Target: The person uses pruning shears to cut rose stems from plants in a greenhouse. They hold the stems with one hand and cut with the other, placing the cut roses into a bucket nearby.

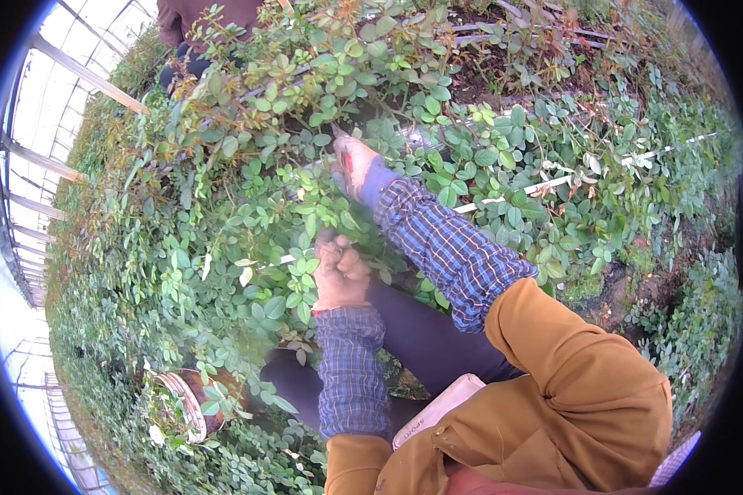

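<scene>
My right hand (360, 166) reaches forward among rose bushes (322, 133), wrapped around a red-handled tool (349, 162). Its narrow tip points into the leaves; its kind is not fully visible, though it resembles pruning shears. Nearer to me, my left hand (342, 275) is curled into a fist just above my dark-trousered knee. Light green leafy shoots (306, 216) stand right beside and ahead of it. Whatever lies inside those fingers is hidden. Both forearms wear blue checked sleeve covers (351, 371).
A bucket (189, 405) with leafy cuttings stands at lower left. A white strip (548, 184) runs through the foliage on the right, and a grey pipe-like length (424, 137) lies behind my right hand. Another person (207, 21) is at upper left, near greenhouse posts (90, 71).
</scene>
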Action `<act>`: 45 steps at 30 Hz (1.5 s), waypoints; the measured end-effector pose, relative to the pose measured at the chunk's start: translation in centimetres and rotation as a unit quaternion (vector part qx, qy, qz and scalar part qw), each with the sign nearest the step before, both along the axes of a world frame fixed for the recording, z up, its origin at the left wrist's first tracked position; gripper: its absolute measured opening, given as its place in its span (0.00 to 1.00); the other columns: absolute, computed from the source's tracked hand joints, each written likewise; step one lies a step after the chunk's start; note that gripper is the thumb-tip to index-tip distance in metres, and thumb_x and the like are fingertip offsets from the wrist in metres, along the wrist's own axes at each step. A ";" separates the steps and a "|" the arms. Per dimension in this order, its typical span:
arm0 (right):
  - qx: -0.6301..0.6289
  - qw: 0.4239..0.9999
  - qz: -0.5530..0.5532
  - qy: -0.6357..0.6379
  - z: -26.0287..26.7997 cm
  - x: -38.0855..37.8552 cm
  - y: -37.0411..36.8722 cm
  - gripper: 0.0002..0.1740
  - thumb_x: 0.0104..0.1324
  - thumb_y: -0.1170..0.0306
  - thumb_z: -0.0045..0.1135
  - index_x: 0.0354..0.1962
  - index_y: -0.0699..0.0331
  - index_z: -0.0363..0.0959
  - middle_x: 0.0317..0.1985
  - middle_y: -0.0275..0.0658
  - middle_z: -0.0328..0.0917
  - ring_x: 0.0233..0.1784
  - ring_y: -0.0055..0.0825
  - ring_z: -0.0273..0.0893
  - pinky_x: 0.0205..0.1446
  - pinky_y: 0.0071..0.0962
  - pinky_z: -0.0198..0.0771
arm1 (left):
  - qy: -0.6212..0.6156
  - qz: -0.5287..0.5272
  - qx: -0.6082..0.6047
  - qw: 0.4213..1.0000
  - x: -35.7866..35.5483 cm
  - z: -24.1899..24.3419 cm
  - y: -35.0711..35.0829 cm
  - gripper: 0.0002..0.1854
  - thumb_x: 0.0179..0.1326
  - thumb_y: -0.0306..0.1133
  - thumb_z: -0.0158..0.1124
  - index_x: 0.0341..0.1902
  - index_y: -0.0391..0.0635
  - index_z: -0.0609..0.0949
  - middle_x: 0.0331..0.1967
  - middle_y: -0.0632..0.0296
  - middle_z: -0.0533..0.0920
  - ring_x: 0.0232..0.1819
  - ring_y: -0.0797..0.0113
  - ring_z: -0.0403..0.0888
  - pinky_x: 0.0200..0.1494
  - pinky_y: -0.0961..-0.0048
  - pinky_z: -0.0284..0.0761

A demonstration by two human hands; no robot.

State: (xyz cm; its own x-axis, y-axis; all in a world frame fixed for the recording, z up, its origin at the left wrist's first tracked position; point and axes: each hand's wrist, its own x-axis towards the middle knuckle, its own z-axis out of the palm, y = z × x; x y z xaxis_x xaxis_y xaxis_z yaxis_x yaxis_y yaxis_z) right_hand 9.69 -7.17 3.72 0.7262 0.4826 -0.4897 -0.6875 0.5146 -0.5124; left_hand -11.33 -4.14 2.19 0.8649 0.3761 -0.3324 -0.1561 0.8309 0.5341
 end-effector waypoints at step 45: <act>0.012 0.946 0.309 -0.100 -2.5 5.3 -9.1 0.26 0.64 0.46 0.62 0.51 0.51 0.73 0.41 0.39 0.78 0.36 0.31 0.82 0.42 0.39 0.82 | 0.038 -0.007 -0.020 0.999 0.5 0.1 -0.2 0.15 0.67 0.28 0.60 0.55 0.58 0.73 0.39 0.70 0.76 0.23 0.80 0.67 0.17 0.82 0.63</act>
